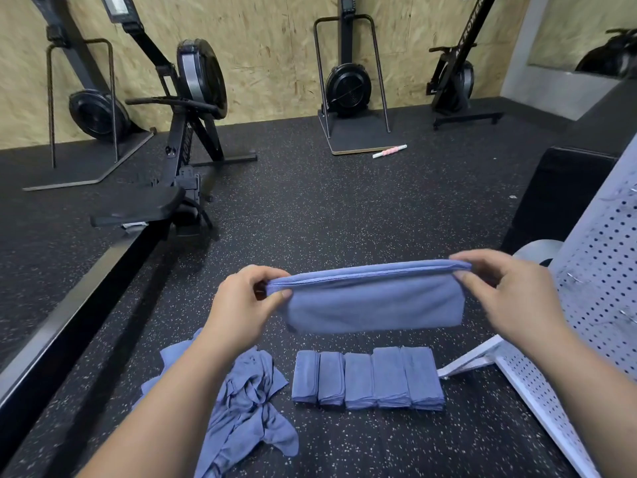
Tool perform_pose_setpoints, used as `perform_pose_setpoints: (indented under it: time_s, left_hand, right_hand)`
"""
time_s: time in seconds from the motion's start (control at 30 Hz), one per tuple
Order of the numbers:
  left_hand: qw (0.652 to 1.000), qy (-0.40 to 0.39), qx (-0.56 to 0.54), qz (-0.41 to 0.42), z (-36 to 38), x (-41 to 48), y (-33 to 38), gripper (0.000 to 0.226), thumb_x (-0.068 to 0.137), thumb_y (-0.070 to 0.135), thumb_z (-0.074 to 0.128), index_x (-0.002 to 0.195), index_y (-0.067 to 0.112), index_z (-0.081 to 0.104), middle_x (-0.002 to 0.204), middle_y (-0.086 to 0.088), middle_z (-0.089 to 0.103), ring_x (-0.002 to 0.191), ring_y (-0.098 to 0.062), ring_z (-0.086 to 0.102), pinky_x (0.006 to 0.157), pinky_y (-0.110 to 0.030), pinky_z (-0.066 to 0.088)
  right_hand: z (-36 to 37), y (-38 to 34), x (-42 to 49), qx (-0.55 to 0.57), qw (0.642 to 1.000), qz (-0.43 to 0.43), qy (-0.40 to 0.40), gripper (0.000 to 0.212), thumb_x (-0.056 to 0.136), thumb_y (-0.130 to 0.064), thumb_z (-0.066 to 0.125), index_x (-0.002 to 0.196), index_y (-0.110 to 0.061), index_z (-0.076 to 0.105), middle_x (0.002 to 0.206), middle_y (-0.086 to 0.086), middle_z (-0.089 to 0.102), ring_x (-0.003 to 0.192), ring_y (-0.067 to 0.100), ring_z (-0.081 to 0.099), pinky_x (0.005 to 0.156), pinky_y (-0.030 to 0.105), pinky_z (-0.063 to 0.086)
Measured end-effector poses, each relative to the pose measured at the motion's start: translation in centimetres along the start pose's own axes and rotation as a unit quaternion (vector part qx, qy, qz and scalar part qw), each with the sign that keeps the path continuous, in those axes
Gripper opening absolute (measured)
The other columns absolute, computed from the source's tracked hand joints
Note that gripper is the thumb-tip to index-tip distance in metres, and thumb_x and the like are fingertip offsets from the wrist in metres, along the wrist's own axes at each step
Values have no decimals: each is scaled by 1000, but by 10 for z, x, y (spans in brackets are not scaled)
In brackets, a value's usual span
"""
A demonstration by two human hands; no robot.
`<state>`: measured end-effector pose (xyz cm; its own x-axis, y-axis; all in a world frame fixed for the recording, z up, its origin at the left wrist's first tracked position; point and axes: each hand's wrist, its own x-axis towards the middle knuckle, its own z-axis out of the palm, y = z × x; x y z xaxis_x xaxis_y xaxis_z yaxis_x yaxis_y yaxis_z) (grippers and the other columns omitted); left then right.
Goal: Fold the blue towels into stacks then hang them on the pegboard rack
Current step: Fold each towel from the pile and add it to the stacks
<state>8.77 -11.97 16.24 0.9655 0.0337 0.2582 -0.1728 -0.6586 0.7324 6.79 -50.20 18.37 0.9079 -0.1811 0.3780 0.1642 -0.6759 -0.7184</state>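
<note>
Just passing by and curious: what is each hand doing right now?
Left hand: pinches the left end of the folded blue cloth towel.
Right hand: pinches the same towel's right end.

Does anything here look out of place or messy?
A pink-and-white roller stick lies loose on the gym floor beside a machine's platform. The crumpled blue towels are just waiting to be folded.

Five folded stacks [367, 379] of blue towels stood in a row on the near floor, with one loose heap [241, 408] to their left. One more towel [375, 301] was pinched by two hands, the left hand [241, 305] and the right hand [510, 298]. One pegboard rack [599, 270] stood at the right, four black exercise machines [348, 84] stood far and left, and one pink roller [389, 151] lay on the far floor.
</note>
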Motion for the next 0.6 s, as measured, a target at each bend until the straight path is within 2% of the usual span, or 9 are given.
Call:
perform_pose_setpoints:
  time_s: [0.1, 0.17, 0.23, 0.33, 0.37, 0.43, 0.53, 0.6]
  left_hand:
    - [996, 80, 49, 3, 3, -6, 2, 20, 90, 14, 80, 94, 33, 75, 90, 15, 71, 83, 1, 63, 72, -11, 42]
    - [995, 100, 19, -9, 5, -7, 2, 16, 93, 16, 77, 94, 32, 73, 82, 14, 71, 73, -3, 62, 67, -17, 44]
    - [993, 108, -28, -30, 6, -6, 1, 15, 95, 19, 78, 94, 32, 71, 78, 14, 72, 68, -6, 63, 66, -26, 48]
    - [987, 122, -96, -51, 5, -3, 2, 8, 96, 20, 78, 96, 27, 73, 84, 13, 75, 73, -1, 65, 71, -27, 49]
    - [983, 119, -128, -58, 5, -3, 2, 4, 97, 21, 76, 98, 24, 74, 85, 12, 75, 74, 0, 64, 73, -27, 48]
    - [972, 106, -200, -69, 7, -4, 6, 8, 102, 29, 71, 102, 21, 71, 90, 10, 72, 79, -4, 61, 77, -30, 47]
    - [958, 113, -252, -75, 17, -10, 15, 25, 102, 48, 59, 101, 24, 63, 90, 7, 63, 81, -8, 53, 77, -37, 43]
    - [963, 144, -218, -64, 24, -14, 22, 24, 106, 47, 54, 100, 24, 57, 89, 8, 60, 79, -7, 52, 78, -35, 44]
  right_hand:
    - [1, -2, -8, -77, 995, -64, -5, 23, 88, -15, 84, 98, -35, 80, 73, -24, 67, 73, 1, 63, 62, 23, 45]
    - [4, -3, -11, -75, 996, -39, -16, 20, 88, -22, 84, 95, -40, 79, 66, -17, 66, 60, 11, 60, 57, 30, 47]
    - [6, -3, -10, -9, 999, -6, -35, 16, 89, -22, 82, 95, -36, 78, 76, -15, 72, 66, 11, 64, 64, 31, 53]
    - [11, -3, -6, 177, 981, 53, -50, 16, 95, -8, 75, 101, -23, 75, 92, -7, 78, 81, 4, 68, 76, 14, 53]
    - [14, -4, -4, 227, 969, 77, -53, 14, 99, -7, 71, 103, -20, 73, 91, -6, 77, 83, 4, 66, 77, 14, 52]
    - [20, -6, -3, 286, 949, 119, -52, 10, 105, -12, 63, 103, -20, 68, 87, -5, 69, 83, 9, 59, 75, 25, 47]
    - [32, -10, -9, 272, 953, 133, 16, 9, 108, -22, 56, 104, -26, 62, 91, -5, 61, 85, 12, 52, 77, 36, 41]
    - [38, -16, -14, 192, 971, 117, 74, 5, 110, -29, 52, 110, -29, 56, 93, -7, 62, 87, 14, 54, 79, 38, 39]
